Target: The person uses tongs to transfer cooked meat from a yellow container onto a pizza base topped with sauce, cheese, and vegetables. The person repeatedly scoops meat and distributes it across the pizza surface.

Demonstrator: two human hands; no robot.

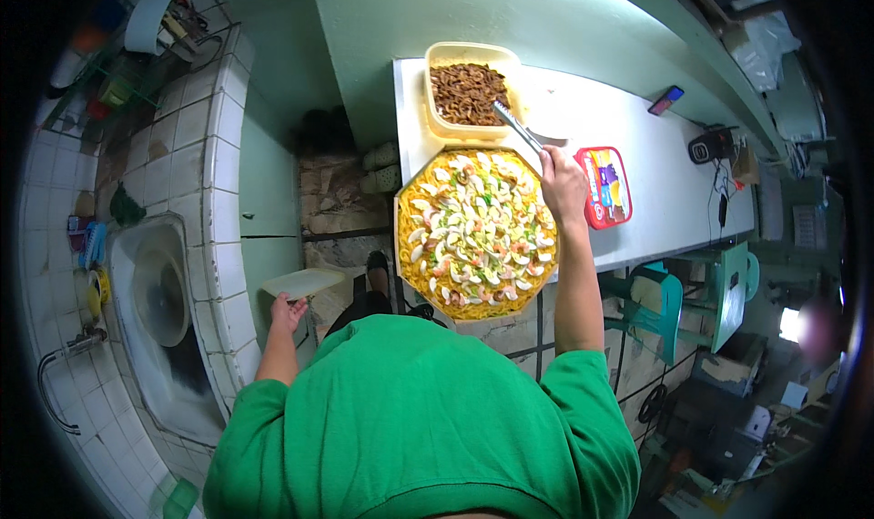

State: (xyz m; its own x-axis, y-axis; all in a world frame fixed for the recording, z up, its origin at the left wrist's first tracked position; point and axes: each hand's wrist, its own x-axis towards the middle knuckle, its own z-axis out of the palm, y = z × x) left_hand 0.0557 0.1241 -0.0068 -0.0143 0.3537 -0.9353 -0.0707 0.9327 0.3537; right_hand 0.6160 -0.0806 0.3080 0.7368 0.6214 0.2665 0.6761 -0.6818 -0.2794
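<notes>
My right hand [564,187] is closed round metal tongs [521,129], which slant toward a pale yellow plastic container [455,131]. Their tips reach the edge of the dark brown strips [464,91] filling it; whether they touch the food I cannot tell. Under my right wrist lies an octagonal tray [397,246] of yellow noodles [414,278], covered with pale egg-like slices, shrimp and green bits. Low at my left side, my left hand [289,312] grips a flat, whitish rectangular lid [305,283] by its near edge.
A red-rimmed plastic tub [605,191] stands right of the tray on the white table [674,187]. Farther along lie a phone [666,100] and a black device with cables [712,147]. Teal chairs [655,305] stand at the right. A tiled sink [164,291] is on my left.
</notes>
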